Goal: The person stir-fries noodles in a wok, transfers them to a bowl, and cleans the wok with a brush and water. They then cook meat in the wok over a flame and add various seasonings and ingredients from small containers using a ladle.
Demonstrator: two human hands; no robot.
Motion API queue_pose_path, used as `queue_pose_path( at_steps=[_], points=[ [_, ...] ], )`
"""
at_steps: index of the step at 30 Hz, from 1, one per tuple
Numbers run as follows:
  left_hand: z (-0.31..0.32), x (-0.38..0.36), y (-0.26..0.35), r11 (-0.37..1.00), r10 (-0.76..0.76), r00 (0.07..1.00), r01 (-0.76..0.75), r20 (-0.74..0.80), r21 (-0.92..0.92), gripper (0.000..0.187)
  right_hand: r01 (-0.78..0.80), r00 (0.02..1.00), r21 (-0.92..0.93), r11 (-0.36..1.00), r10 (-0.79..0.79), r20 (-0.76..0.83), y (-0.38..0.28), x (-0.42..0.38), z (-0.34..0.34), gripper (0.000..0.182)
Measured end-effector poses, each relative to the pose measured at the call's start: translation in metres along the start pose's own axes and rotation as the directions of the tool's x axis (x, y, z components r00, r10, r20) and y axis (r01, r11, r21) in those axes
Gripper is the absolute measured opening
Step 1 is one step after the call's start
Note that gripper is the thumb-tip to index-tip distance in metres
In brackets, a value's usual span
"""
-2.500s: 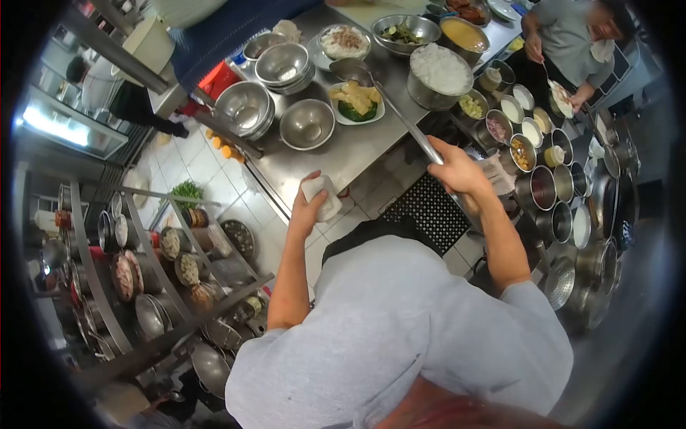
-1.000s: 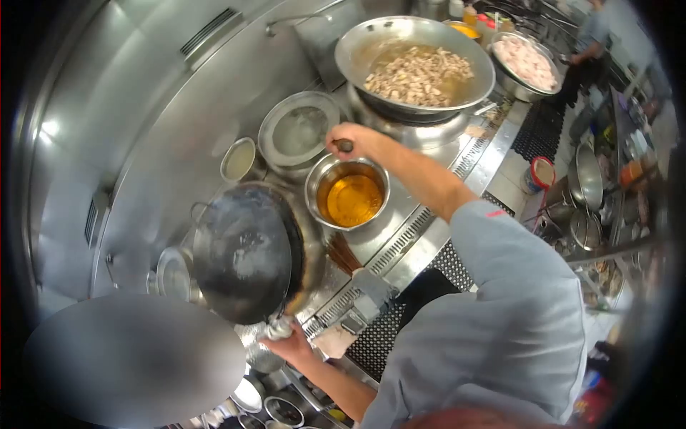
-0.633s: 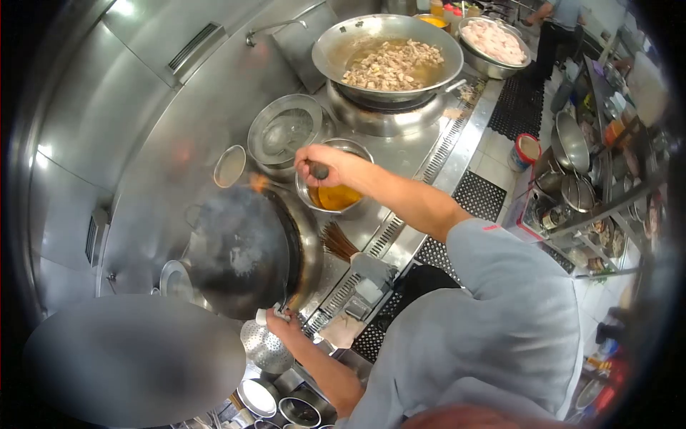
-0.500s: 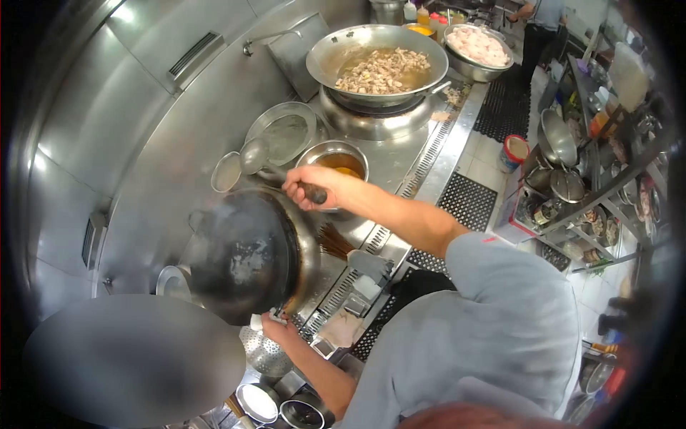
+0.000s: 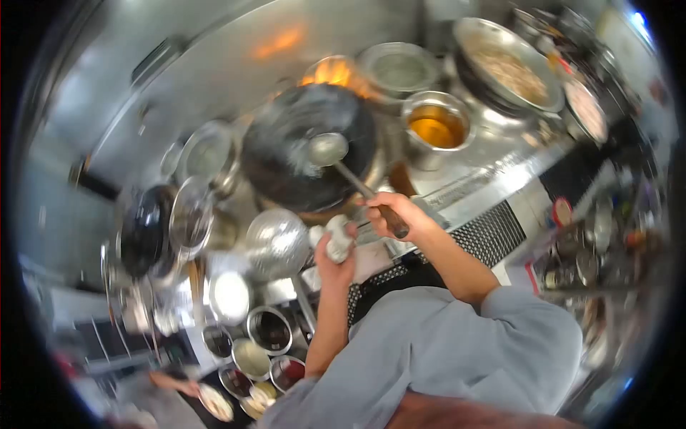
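Note:
A dark wok sits over a burner, with orange flames behind its far rim. My right hand is wrapped round the handle of a metal ladle, whose bowl is above the wok. Near the wok's front edge, my left hand is closed on a bunched white cloth. Beside it lies a round perforated strainer. To the wok's right stands a metal pot of orange-brown liquid.
A large pan of cooked pieces stands at the back right, near a bowl of pale pieces. Several sauce containers are at the lower left. Another person's hand is near a plate at the bottom left.
The view has turned. The wok, tilted up before, now rests on the burner, and flames have appeared behind it. The ladle has moved from beside the wok to over it.

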State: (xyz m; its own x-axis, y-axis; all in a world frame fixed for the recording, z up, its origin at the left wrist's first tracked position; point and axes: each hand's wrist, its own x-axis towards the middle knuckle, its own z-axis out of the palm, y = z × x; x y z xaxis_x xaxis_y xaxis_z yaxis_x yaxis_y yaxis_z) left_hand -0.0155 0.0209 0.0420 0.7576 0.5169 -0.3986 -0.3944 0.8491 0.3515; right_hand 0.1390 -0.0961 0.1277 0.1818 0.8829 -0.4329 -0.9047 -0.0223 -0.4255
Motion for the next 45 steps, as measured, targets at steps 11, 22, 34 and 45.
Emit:
queue_pose_path(
  at_steps=[11,22,34,45],
  points=[
    [0.028,0.005,0.082,0.952,-0.153,0.943,0.221,0.296,-0.212,0.05,-0.483,0.711,-0.871,-0.092,-0.622,-0.328,0.037,-0.016,-0.2,0.063],
    [0.022,-0.001,0.072,0.929,-0.126,0.947,0.217,0.296,-0.299,0.043,0.103,0.814,-0.869,-0.484,-0.461,0.354,-0.128,0.03,0.036,0.068],
    [0.045,-0.006,0.059,0.993,0.02,0.995,-0.008,0.1,-0.119,0.032,-0.071,0.931,-0.622,-0.78,-0.275,0.239,-0.149,0.15,0.039,0.055],
    [0.037,-0.011,0.077,0.395,0.233,0.972,-0.074,-0.022,0.915,0.038,-0.215,0.939,-0.358,-0.909,-0.293,0.181,-0.19,0.152,0.04,0.047]
  ],
)
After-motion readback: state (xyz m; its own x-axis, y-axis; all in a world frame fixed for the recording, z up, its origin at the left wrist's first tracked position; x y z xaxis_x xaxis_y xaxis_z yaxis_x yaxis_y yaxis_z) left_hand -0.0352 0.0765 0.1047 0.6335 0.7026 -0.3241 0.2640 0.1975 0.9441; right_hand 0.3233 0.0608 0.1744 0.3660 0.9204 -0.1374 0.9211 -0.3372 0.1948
